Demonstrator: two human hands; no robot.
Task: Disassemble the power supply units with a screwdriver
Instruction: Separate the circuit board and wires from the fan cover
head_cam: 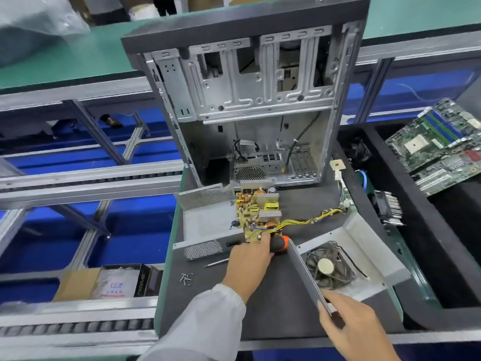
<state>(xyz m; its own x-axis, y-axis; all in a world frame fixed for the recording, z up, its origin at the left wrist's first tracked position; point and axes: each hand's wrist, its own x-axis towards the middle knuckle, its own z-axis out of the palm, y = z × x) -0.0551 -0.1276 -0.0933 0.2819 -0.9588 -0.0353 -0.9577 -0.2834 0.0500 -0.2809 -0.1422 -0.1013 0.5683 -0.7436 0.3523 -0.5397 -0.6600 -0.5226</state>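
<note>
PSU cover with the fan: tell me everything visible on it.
The cover is a bent sheet of light grey metal, off the unit and lying inside-up on the dark mat, right of the circuit board. A dark round fan with a pale hub sticker sits in it, a thin black lead trailing to its right. One flange stands tilted up toward the camera; the right hand pinches that flange's near end. The screwdriver handle lies next to its far end.

At frame centre the left hand [251, 259] grips the screwdriver [279, 243] beside the circuit board [256, 214]; lower right, the right hand [351, 324] holds the fan cover [346, 246].
</note>
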